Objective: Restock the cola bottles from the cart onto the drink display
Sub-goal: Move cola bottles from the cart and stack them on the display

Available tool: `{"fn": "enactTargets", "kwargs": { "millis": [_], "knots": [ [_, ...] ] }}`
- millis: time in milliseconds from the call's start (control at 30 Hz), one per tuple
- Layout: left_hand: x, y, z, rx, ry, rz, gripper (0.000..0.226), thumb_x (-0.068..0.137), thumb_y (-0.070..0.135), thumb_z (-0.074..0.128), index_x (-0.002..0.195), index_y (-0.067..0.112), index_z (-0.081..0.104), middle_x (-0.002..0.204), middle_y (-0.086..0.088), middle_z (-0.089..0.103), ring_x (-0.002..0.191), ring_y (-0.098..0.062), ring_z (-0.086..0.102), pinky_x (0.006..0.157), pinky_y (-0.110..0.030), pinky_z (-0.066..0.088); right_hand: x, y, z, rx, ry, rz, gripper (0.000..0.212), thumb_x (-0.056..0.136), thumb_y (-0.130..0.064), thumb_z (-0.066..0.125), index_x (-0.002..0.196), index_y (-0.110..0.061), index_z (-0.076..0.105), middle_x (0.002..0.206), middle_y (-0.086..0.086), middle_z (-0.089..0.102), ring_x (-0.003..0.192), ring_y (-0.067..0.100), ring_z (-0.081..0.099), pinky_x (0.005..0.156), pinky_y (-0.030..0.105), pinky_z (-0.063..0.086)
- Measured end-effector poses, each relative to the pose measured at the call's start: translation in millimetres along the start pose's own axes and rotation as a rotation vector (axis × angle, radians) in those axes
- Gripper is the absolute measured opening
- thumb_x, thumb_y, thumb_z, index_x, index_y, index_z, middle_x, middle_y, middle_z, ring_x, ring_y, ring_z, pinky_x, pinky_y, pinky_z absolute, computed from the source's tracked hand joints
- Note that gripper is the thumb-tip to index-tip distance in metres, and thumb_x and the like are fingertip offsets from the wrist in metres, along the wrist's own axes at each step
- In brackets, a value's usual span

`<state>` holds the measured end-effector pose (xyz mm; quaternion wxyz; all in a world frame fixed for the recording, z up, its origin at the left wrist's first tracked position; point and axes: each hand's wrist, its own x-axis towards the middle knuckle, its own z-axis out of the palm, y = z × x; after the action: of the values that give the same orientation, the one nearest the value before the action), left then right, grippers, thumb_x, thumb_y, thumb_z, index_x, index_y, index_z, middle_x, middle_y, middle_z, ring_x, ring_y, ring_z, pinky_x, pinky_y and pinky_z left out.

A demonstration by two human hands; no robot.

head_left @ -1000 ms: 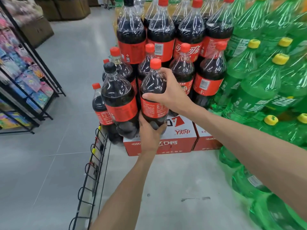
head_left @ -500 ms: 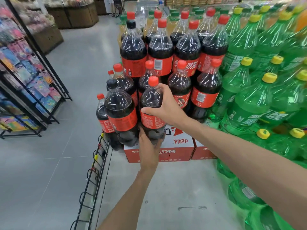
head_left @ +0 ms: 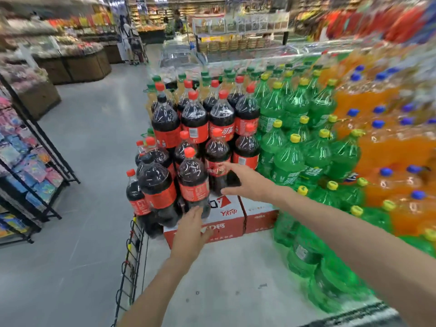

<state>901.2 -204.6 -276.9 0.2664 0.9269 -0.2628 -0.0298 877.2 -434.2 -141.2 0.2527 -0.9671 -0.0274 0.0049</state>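
A large cola bottle with a red cap and red label stands at the front of the stacked cola display, on a red and white carton. My left hand hovers just below and in front of the bottle's base, fingers spread, touching nothing. My right hand is off to the bottle's right, open, with its fingers apart in front of the neighbouring cola bottle. No cart is in view.
Green soda bottles and orange soda bottles fill the right side. A black wire rack edges the platform at lower left. A black shelf of packets stands across the grey aisle. A distant person stands at the back.
Both hands have let go of the front cola bottle, which now stands on the carton. My hands have pulled back and apart, and the view has lifted toward the store.
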Motion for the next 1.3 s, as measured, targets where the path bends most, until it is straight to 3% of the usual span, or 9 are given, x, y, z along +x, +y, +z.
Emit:
{"fn": "enactTargets", "kwargs": {
  "millis": [67, 233, 333, 467, 567, 667, 867, 1033, 1300],
  "knots": [
    [-4, 21, -20, 0.058, 0.001, 0.120, 0.075, 0.091, 0.037, 0.077, 0.153, 0.014, 0.042, 0.154, -0.002, 0.047, 0.142, -0.022, 0.044, 0.117, -0.034, 0.036, -35, 10, -15, -0.179, -0.009, 0.025, 0.093, 0.094, -0.051, 0.072, 0.165, -0.016, 0.023, 0.166, 0.009, 0.036, 0.151, 0.028, 0.035, 0.122, 0.037, 0.028],
    [-8, 102, -55, 0.285, -0.035, 0.492, 0.083, 0.089, 0.046, 0.077, 0.153, 0.003, 0.045, 0.158, -0.014, 0.047, 0.147, -0.033, 0.044, 0.122, -0.044, 0.032, -150, 33, -58, -0.574, -0.054, 0.102, 0.094, 0.096, -0.067, 0.058, 0.166, -0.019, 0.018, 0.166, 0.010, 0.032, 0.155, 0.028, 0.025, 0.129, 0.045, 0.012],
    [-6, 174, -53, 0.328, -0.060, 0.655, 0.084, 0.089, 0.056, 0.069, 0.146, -0.005, 0.052, 0.148, -0.023, 0.055, 0.138, -0.040, 0.053, 0.116, -0.052, 0.039, -232, 47, -88, -0.631, -0.032, 0.216, 0.097, 0.095, -0.072, 0.053, 0.167, -0.020, 0.014, 0.169, 0.010, 0.028, 0.158, 0.027, 0.021, 0.130, 0.044, 0.008],
    [-18, 286, -28, 0.344, -0.113, 0.823, 0.099, 0.088, 0.075, 0.035, 0.147, -0.004, 0.050, 0.151, -0.022, 0.052, 0.139, -0.040, 0.051, 0.116, -0.053, 0.042, -349, 75, -127, -0.621, 0.018, 0.408, 0.099, 0.095, -0.075, 0.049, 0.168, -0.020, 0.009, 0.172, 0.008, 0.021, 0.160, 0.026, 0.016, 0.129, 0.043, 0.007],
    [-52, 379, 0, 0.335, -0.136, 0.944, 0.094, 0.097, 0.069, 0.044, 0.160, 0.002, 0.030, 0.165, -0.015, 0.033, 0.153, -0.033, 0.031, 0.128, -0.046, 0.023, -441, 104, -150, -0.588, 0.071, 0.563, 0.100, 0.095, -0.076, 0.049, 0.168, -0.022, 0.007, 0.173, 0.007, 0.018, 0.159, 0.028, 0.018, 0.130, 0.045, 0.014],
    [-89, 466, 42, 0.290, -0.155, 1.046, 0.095, 0.094, 0.070, 0.049, 0.158, 0.002, 0.034, 0.164, -0.018, 0.035, 0.152, -0.033, 0.034, 0.127, -0.044, 0.023, -537, 128, -166, -0.564, 0.113, 0.707, 0.103, 0.094, -0.076, 0.050, 0.168, -0.018, 0.007, 0.174, 0.007, 0.016, 0.159, 0.029, 0.020, 0.127, 0.048, 0.025],
    [-177, 630, 150, 0.188, -0.294, 1.217, 0.124, 0.081, 0.094, 0.006, 0.151, -0.001, 0.045, 0.155, -0.023, 0.046, 0.143, -0.041, 0.045, 0.119, -0.049, 0.034, -732, 185, -188, -0.555, 0.155, 0.858, 0.102, 0.097, -0.072, 0.050, 0.167, -0.012, 0.006, 0.173, 0.014, 0.014, 0.159, 0.030, 0.018, 0.129, 0.041, 0.015],
    [-246, 733, 221, 0.150, -0.387, 1.267, 0.094, 0.098, 0.071, 0.043, 0.164, 0.010, 0.017, 0.172, -0.009, 0.017, 0.159, -0.027, 0.015, 0.130, -0.042, 0.012, -867, 229, -195, -0.525, 0.179, 1.005, 0.102, 0.095, -0.072, 0.053, 0.167, -0.011, 0.012, 0.171, 0.015, 0.020, 0.158, 0.031, 0.020, 0.129, 0.042, 0.017],
    [-267, 844, 330, 0.145, -0.454, 1.207, 0.099, 0.094, 0.077, 0.031, 0.164, 0.009, 0.018, 0.172, -0.010, 0.019, 0.159, -0.026, 0.014, 0.130, -0.043, 0.013, -988, 323, -225, -0.487, 0.151, 1.104, 0.093, 0.099, -0.065, 0.054, 0.167, -0.017, 0.012, 0.171, 0.011, 0.020, 0.157, 0.030, 0.021, 0.128, 0.039, 0.011]
  ]
}}
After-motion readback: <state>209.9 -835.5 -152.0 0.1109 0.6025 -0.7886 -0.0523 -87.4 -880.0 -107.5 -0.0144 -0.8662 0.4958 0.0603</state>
